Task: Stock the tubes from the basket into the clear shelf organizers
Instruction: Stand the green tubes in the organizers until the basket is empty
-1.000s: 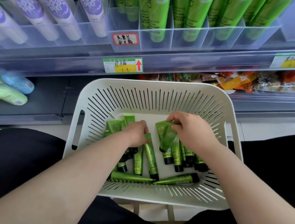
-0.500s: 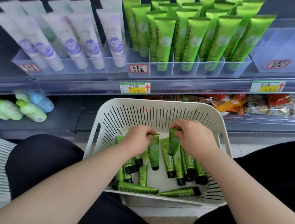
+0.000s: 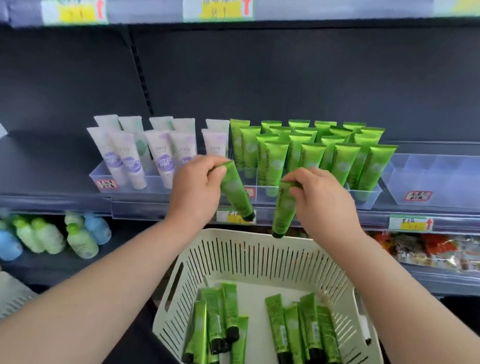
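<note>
The left hand (image 3: 198,189) pinches a green tube (image 3: 236,192) by its crimped end, fingers curled round it, so the tube slants down and to the right with its black cap lowest. The right hand (image 3: 320,204) grips a second green tube (image 3: 284,210) the same way by the crimp. This one hangs nearly upright, cap down, just above the far rim of the basket (image 3: 254,253). Both held tubes are in the air in front of the shelf edge, near each other but apart, and neither sits in an organizer. Behind them, the clear organizer (image 3: 364,194) on the shelf holds rows of standing green tubes (image 3: 312,153), caps down. To its left another clear organizer (image 3: 101,171) holds white tubes with lilac print (image 3: 160,154). The cream slotted basket sits low in view between the forearms, with loose green tubes lying flat on its floor in a left cluster (image 3: 215,324) and a right cluster (image 3: 304,335). Small green and blue bottles (image 3: 44,236) lie on the lower shelf at left
</note>
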A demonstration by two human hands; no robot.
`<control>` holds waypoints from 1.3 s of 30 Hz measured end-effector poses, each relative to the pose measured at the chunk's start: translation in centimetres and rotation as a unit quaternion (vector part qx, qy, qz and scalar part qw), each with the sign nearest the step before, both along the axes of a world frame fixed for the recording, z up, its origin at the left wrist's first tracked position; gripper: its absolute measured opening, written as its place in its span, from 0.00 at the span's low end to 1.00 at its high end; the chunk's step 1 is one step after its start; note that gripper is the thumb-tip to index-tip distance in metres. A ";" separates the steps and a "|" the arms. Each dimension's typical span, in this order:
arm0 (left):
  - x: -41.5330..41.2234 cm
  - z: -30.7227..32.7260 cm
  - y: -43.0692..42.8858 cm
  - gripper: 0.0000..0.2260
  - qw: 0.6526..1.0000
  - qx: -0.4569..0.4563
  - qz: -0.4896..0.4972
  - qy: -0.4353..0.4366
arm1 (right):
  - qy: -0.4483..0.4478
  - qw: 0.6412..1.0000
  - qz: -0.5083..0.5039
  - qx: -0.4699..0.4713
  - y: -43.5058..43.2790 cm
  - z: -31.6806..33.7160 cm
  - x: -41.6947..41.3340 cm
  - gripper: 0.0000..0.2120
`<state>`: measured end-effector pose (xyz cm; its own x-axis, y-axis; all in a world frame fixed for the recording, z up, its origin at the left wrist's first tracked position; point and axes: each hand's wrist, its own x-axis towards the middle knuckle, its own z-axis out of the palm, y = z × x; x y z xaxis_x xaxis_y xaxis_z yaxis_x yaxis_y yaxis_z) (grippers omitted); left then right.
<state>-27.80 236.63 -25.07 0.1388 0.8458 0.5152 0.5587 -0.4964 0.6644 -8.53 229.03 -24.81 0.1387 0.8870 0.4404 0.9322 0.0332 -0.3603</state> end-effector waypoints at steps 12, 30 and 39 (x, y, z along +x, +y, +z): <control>4.4 3.7 8.4 0.11 0.990 0.033 0.025 0.134 | -0.035 0.999 0.009 0.039 3.6 3.2 1.1 0.12; 1.8 3.2 8.5 0.14 0.978 0.056 0.021 0.198 | -0.055 0.995 0.033 0.077 7.5 5.9 -1.6 0.12; -1.9 0.4 6.5 0.17 0.962 0.047 -0.022 0.268 | -0.137 0.990 0.022 0.017 12.1 5.2 -3.8 0.16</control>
